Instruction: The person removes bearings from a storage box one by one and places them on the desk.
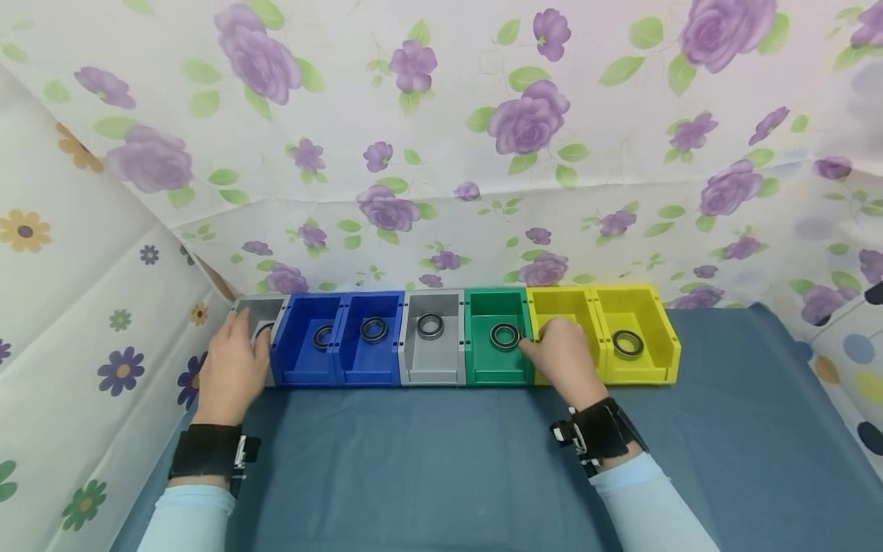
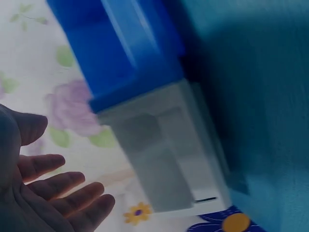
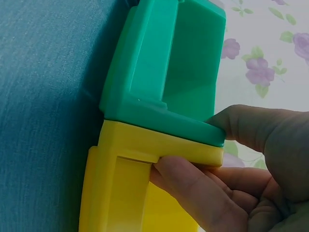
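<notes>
My left hand is over the grey bin at the row's left end, its fingers extended and slightly spread. In the left wrist view those fingers are relaxed beside the grey bin, with nothing between them. A ball bearing partly shows in that bin, behind the thumb. With my right hand I pinch the adjoining walls of the green bin and the yellow bin: thumb inside the green one, fingers inside the yellow one. A bearing lies in the green bin near my right thumb.
Between the hands stand two blue bins and another grey bin, each holding one bearing. A second yellow bin at the right end holds a bearing. Flowered cloth rises behind the row on the blue tabletop.
</notes>
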Available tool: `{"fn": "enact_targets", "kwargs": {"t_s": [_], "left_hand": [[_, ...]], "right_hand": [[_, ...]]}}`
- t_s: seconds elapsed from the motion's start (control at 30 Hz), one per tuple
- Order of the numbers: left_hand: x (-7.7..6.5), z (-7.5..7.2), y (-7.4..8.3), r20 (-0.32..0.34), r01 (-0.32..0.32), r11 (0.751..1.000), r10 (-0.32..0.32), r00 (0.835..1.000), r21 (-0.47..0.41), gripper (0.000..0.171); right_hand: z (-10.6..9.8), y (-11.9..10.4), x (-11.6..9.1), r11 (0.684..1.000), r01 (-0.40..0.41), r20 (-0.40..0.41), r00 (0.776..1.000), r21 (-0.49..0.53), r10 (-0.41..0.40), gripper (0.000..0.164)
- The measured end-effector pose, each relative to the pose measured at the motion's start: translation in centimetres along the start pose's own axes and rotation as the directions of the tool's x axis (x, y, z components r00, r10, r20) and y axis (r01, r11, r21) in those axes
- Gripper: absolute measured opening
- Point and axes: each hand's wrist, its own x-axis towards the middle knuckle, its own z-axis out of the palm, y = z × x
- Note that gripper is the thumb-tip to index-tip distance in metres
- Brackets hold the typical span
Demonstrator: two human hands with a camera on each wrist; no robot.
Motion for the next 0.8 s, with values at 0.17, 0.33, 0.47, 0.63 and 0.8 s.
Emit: {"fn": "enact_targets", "kwargs": {"t_s": [0.17, 0.33, 0.47, 0.63, 0.8], "left_hand": [[1.2, 1.1, -2.3, 0.01, -0.012, 1.0, 0.012, 1.0, -0.001, 0.046], [2.2, 1.9, -3.8, 0.065, -0.065, 0.998, 0.066, 0.996, -0.015, 0.039], [2.6, 2.3, -4.3, 0.129, -0.12, 0.993, 0.119, 0.984, -0.004, 0.038], [2.9, 2.8, -4.9, 0.215, -0.093, 0.995, 0.096, 0.972, -0.023, 0.044], [3.4, 3.6, -6.3, 0.303, -0.023, 0.999, 0.037, 0.952, -0.049, 0.056]], "right_hand": [[0.1, -0.1, 0.1, 1.0, -0.011, 0.011, 1.0, -0.003, 0.011, 0.043], [0.2, -0.1, 0.1, 1.0, -0.025, 0.016, 1.0, 0.001, 0.025, 0.041], [0.2, -0.1, 0.1, 1.0, -0.02, 0.018, 1.0, 0.004, 0.02, 0.041], [0.3, -0.1, 0.2, 1.0, -0.016, 0.012, 1.0, 0.003, 0.016, 0.041], [0.4, 0.0, 0.3, 1.0, -0.02, 0.006, 1.0, -0.022, 0.02, 0.04]]}}
